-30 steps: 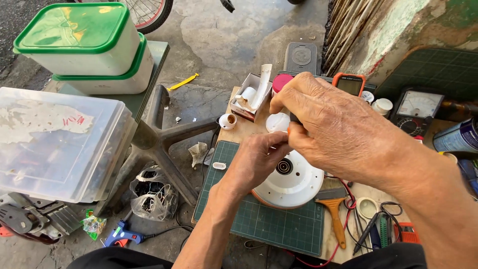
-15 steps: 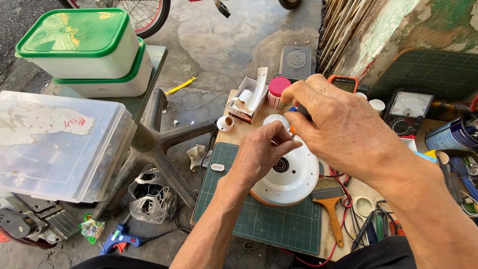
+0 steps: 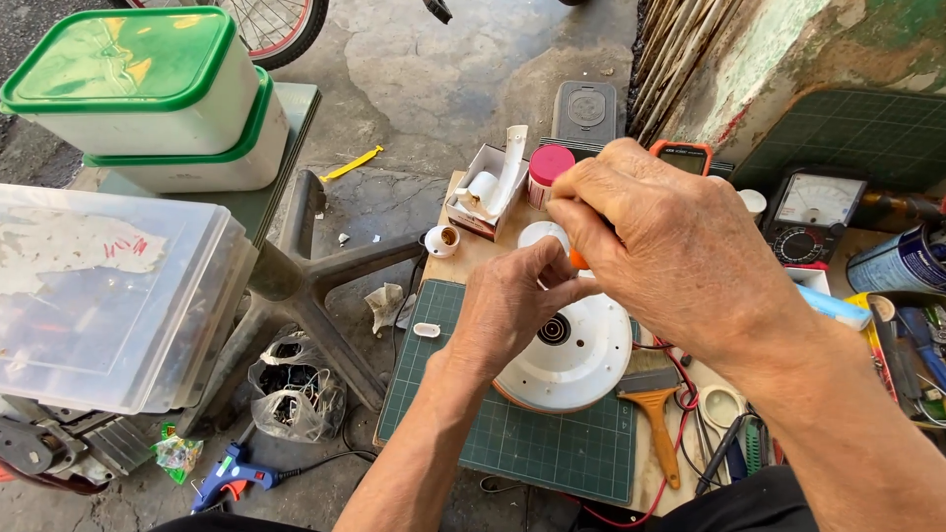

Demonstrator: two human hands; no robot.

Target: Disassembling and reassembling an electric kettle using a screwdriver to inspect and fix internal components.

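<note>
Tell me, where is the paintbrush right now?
In the head view the paintbrush lies on the bench right of the white disc, below the right hand, its yellow handle pointing toward the person, beside the red wires.

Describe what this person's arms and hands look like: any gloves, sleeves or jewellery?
Both hands are bare: no gloves on the left hand or the right hand. Both forearms are uncovered too, with no sleeve reaching into view. No watch, bracelet or ring shows on the visible sides. The hands look weathered, with creased knuckles, raised veins and short nails. Dark clothing shows at the bottom edge of the picture.
</note>
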